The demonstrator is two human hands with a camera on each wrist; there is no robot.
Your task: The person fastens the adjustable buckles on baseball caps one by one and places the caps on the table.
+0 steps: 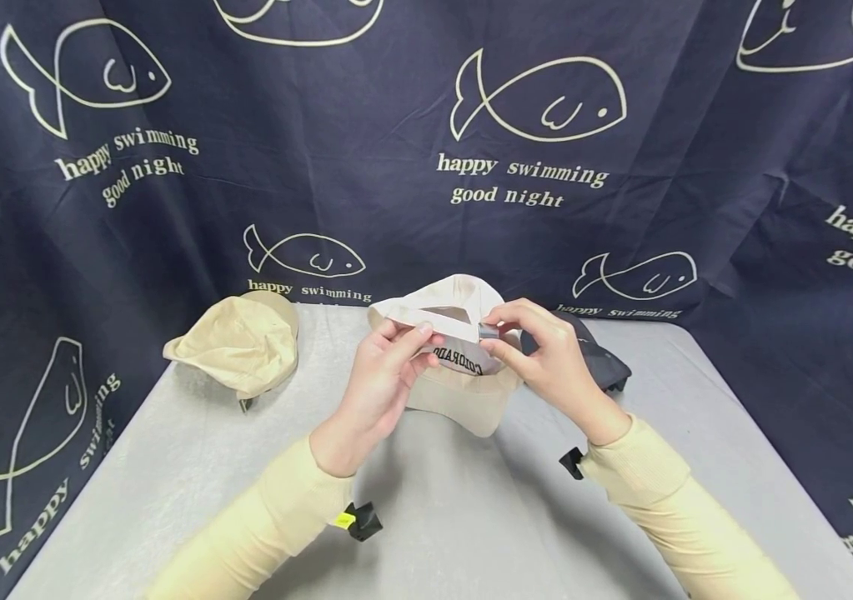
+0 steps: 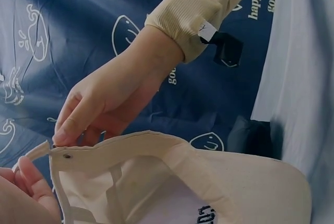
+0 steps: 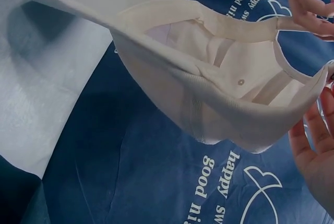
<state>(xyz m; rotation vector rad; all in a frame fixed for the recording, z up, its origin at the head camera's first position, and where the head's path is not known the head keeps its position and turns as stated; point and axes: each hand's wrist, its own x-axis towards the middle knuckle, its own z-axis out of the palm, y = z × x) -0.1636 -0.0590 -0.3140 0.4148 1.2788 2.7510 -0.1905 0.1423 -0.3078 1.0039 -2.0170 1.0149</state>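
Cap (image 1: 464, 396) in both hands (image 1: 370, 386) (image 1: 557, 367), lettering (image 1: 458, 361) inside

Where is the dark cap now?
In the head view, the dark cap lies far back on the table, right of the held cap, partly hidden behind the right hand.

Evenly bright in the head view, with soft shadows on the bench (image 1: 456, 517) below the sleeves (image 1: 268, 517) and wide-angle stretching toward the edges; dimmer, bluer and softer in both wrist views.
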